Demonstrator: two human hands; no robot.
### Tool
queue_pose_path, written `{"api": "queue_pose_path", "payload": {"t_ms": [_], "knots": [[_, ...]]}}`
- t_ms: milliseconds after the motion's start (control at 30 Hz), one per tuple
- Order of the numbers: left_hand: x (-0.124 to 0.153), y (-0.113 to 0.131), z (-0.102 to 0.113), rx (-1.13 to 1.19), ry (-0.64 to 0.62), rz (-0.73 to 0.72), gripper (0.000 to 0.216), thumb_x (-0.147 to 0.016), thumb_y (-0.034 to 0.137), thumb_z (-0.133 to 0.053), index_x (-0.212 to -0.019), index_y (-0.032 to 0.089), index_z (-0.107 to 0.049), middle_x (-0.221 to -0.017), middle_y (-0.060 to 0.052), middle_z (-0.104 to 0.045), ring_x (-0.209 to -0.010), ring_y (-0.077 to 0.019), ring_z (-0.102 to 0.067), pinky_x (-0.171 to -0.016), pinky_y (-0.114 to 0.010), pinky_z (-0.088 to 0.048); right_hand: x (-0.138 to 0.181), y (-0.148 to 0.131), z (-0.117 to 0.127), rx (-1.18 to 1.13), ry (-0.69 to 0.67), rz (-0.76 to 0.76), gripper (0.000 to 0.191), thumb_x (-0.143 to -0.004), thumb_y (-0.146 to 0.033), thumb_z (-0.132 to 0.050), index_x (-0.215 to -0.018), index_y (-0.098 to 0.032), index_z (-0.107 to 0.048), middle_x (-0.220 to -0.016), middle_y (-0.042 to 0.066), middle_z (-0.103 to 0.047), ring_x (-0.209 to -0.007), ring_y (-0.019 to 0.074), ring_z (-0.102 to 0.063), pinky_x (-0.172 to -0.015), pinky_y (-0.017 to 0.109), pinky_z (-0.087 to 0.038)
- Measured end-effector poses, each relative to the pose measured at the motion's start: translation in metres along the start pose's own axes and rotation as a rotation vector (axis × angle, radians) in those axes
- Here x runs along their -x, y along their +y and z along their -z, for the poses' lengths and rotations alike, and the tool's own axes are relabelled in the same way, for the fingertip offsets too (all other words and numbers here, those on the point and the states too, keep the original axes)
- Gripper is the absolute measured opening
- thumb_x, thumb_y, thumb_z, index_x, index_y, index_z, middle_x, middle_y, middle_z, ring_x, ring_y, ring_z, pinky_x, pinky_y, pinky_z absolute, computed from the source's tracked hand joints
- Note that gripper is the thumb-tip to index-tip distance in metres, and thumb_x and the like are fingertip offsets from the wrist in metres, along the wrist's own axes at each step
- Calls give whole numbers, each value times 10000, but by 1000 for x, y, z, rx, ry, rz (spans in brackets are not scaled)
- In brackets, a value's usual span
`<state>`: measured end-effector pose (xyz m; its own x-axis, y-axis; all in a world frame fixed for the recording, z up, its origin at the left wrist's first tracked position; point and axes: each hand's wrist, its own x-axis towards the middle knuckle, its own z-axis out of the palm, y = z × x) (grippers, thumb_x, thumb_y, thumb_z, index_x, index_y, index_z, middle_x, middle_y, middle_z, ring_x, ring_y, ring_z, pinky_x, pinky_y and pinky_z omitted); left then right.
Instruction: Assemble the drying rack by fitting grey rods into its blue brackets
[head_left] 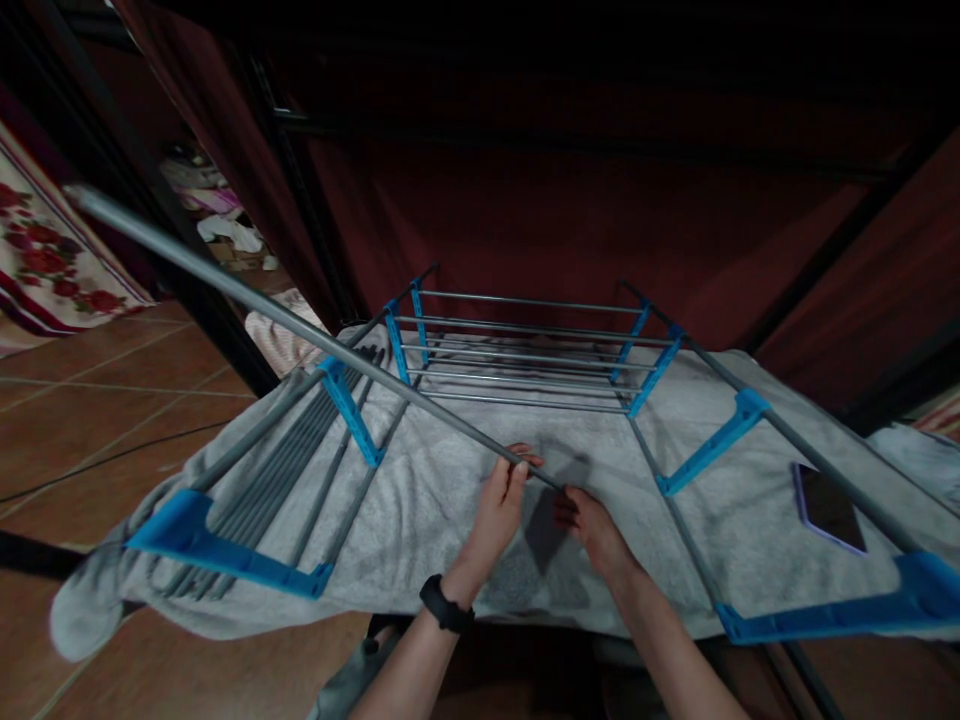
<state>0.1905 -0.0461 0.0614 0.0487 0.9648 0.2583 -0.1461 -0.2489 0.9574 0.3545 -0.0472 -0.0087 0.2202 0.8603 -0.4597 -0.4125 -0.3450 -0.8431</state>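
Observation:
A long grey metal tube [300, 325] slants from the upper left down to the middle of the view. My left hand [508, 485], with a black band on the wrist, is closed round it near its lower end. At that end, the fingers of my right hand [589, 520] pinch the tip. Beneath and around them stands a partly assembled rack frame of grey tubes with blue plastic brackets [352, 415]. Thin crossbars [525, 378] join its two sides at the back. Both hands are between the two side rails, above a grey blanket.
Several loose grey tubes [277, 460] lie at the left on the grey blanket [450, 540]. A phone [829, 508] rests at the right, near a blue bracket [840, 605]. Dark red curtains [562, 210] hang behind. Tiled floor [150, 400] shows at left.

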Motion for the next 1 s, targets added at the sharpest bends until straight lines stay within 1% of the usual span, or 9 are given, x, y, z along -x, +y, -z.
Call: {"api": "queue_pose_path", "payload": {"t_ms": [167,300,433,500,600,700,800,900,1000], "knots": [[-3,9,6,80,67,10,429,-932,492,-585,-1261,216,-592,-910,-53,-675,-941,-204,-646,-940,-355,-470,6,5,-13,221,-139,39,153,-779,-361,-736,-749,-224,-675,-633,17,-694,-567,174,-641,-521,269,-507],[-3,22,14,-33,99,-35,405,-962,461,-529,-1288,227,-579,-727,12,-578,-730,-165,-579,-777,-297,-461,5,11,-16,294,-308,98,114,-737,-295,-783,-723,-227,-694,-643,1,-697,-554,150,-612,-517,245,-463],[-5,26,27,-198,121,-53,369,-951,449,-532,-1240,238,-621,-664,34,-512,-577,-146,-469,-585,-269,-389,-2,3,-14,313,-281,201,78,-723,-283,-779,-720,-231,-721,-657,-9,-701,-559,128,-587,-514,221,-443],[-7,25,36,-288,131,-78,341,-918,436,-577,-1183,241,-664,-751,1,-606,-636,-161,-539,-628,-275,-418,-5,-6,-13,290,-244,246,96,-713,-315,-779,-729,-232,-732,-661,-9,-702,-569,132,-594,-516,223,-453],[-10,21,52,-516,115,-88,277,-887,421,-602,-1075,247,-706,-941,-48,-719,-835,-218,-655,-773,-302,-464,-8,-20,-10,241,-176,282,173,-686,-372,-786,-772,-227,-745,-685,4,-718,-596,147,-621,-540,245,-490],[-12,18,70,-820,63,-26,257,-893,429,-563,-1013,259,-715,-967,-47,-746,-900,-245,-681,-789,-314,-470,-10,-32,-6,195,-123,298,230,-648,-392,-796,-792,-221,-741,-702,12,-732,-606,155,-632,-556,262,-508],[-13,17,87,-1038,-52,13,272,-902,419,-508,-988,266,-717,-1008,-45,-754,-961,-258,-688,-801,-316,-475,-10,-41,-2,120,-59,294,255,-618,-381,-793,-802,-219,-723,-705,7,-736,-605,158,-632,-568,275,-513],[-14,14,105,-1148,-145,51,314,-909,424,-465,-1004,260,-716,-1045,-52,-759,-1002,-265,-693,-825,-320,-481,-7,-48,1,0,-47,276,293,-617,-342,-788,-869,-217,-705,-768,12,-755,-675,171,-665,-648,300,-543],[-15,9,124,-1192,-203,106,348,-903,446,-454,-1036,261,-717,-1085,-55,-762,-988,-269,-707,-814,-325,-491,-3,-56,5,-185,-104,252,264,-656,-293,-768,-894,-225,-677,-840,14,-764,-789,188,-704,-770,337,-571]]}}
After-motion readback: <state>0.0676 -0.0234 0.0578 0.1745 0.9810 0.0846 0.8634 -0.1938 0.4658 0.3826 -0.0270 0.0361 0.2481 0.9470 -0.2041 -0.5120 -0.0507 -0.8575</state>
